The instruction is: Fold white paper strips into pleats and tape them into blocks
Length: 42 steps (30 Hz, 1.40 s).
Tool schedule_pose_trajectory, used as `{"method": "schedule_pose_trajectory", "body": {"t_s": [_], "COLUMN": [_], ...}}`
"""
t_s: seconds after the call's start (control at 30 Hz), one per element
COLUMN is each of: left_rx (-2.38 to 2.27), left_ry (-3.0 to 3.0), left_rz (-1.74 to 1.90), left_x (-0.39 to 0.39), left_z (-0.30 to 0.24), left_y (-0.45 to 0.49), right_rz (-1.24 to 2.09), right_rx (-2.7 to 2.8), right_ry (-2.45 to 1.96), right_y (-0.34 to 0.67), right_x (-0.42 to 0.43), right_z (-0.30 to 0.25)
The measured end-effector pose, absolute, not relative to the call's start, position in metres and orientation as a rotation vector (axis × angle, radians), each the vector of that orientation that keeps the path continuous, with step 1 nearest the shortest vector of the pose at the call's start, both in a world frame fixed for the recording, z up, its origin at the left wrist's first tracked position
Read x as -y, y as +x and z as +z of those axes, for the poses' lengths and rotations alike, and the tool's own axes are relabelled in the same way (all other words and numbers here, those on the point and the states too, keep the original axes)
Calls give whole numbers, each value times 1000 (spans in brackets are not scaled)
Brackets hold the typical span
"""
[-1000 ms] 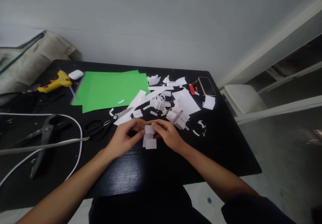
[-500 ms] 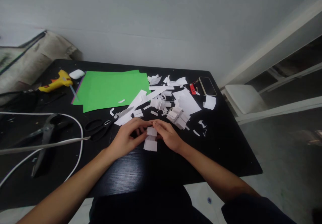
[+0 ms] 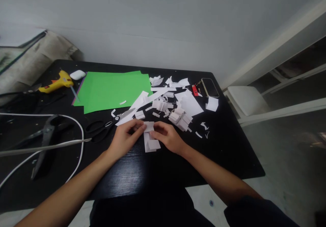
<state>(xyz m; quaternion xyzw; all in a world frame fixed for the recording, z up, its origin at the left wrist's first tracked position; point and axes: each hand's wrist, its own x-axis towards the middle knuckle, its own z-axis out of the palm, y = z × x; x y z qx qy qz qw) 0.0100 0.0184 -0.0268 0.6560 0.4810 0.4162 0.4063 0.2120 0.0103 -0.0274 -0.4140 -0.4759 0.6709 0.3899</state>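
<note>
A folded white paper strip (image 3: 148,142) is held between both hands above the black table. My left hand (image 3: 127,134) pinches its upper left edge with thumb and fingers. From the other side my right hand (image 3: 169,137) grips it, the thumb lying on the front of the folds and the other fingers partly hidden behind. Just beyond my right hand lies a pile of folded white paper pieces (image 3: 180,118). Black-handled scissors (image 3: 103,126) rest to the left of my left hand, their blades on white paper strips.
Green sheets (image 3: 114,91) lie at the back of the table (image 3: 229,152). A yellow glue gun (image 3: 57,83), a white case (image 3: 77,74), pliers (image 3: 44,145) and a looping white cable (image 3: 83,132) are on the left. Paper scraps (image 3: 178,82), a red object (image 3: 195,90) and a phone (image 3: 210,87) lie right.
The folded paper strip has been turned and opened out somewhat, showing more of its length. My left fingers have shifted to its upper edge, and my right thumb has moved down onto its front.
</note>
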Motion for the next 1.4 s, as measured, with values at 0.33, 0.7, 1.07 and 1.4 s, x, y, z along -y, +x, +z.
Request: {"method": "schedule_pose_trajectory", "body": {"t_s": [0.33, 0.7, 1.07, 1.4], "left_rx": [-1202, -1176, -1028, -1076], "left_ry": [1604, 1604, 1581, 1561], "left_rz": [1085, 1109, 1093, 1059], "left_x": [-17, -16, -14, -14], "left_z": [-22, -22, -16, -15], "left_y": [12, 11, 10, 11], "right_rz": [1703, 1639, 1563, 1516], "right_rx": [1158, 1160, 1132, 1251], "right_ry": [-1119, -1180, -1089, -1102], "right_y": [212, 212, 211, 212], "right_x": [-12, -12, -13, -8], "right_z": [-29, -26, -31, -25]}}
